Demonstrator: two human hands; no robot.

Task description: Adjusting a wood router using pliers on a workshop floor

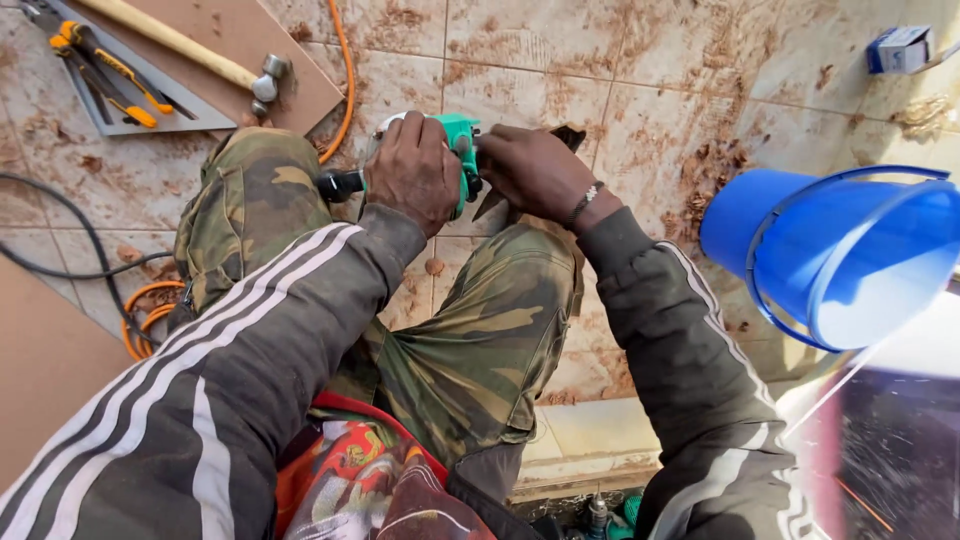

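Both arms reach forward and down over the bent knees, sleeves drawn to the wrists. The left hand point(415, 178) is turned knuckles-up, its fingers curled tight in a closed grip. The right hand point(535, 172) sits just beside it, almost touching, fingers bent and closed too, a band round its wrist.

floor: mud-stained beige tiles point(560, 90) | blue bucket point(840, 260) | daylight
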